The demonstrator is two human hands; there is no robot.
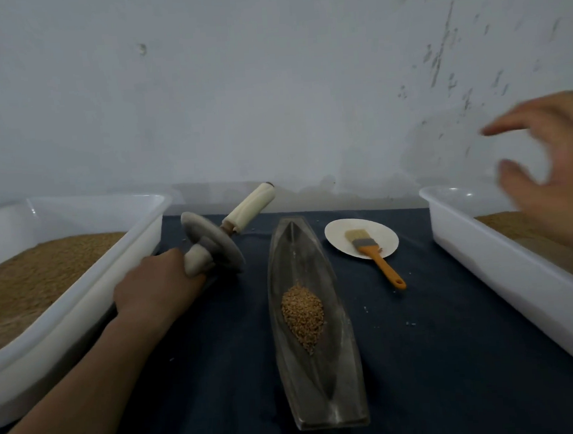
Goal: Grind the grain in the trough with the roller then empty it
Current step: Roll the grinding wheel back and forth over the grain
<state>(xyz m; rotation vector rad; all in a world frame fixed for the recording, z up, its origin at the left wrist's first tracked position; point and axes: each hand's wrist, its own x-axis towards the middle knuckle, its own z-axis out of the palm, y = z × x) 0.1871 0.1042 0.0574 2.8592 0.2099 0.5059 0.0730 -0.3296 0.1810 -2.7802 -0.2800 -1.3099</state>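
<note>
Along the left edge of the desk, which is covered with a dark blue cloth (441, 358), a white tray (90, 298) is set, and it is filled with a brown granular fill (28, 279). Just beside its inner wall the left hand (154, 287) is seen, clenched round the near handle of the roller (212, 244). The roller is held tilted: its grey disc is low by the cloth, though it cannot be told whether the cloth is touched, and its pale far handle is pointed up toward the back edge.

The trough (315, 377) is laid at the middle of the desk, lengthwise from the front edge toward the back, apart from the roller and to its right. A small heap of grain (303, 314) is held in its groove, about midway along.

To the right of the trough's far end, near the back edge, a white paper plate (342, 235) is placed. A brush (376, 258) with pale bristles is rested on it, and its orange handle is run off the plate's rim onto the cloth.

Along the right edge a second white tray (484, 253) is set, with brown material inside that is partly hidden. Above its far end the right hand (553, 171) is raised, blurred, with the fingers spread and loosely curved; nothing is grasped by it.
</note>
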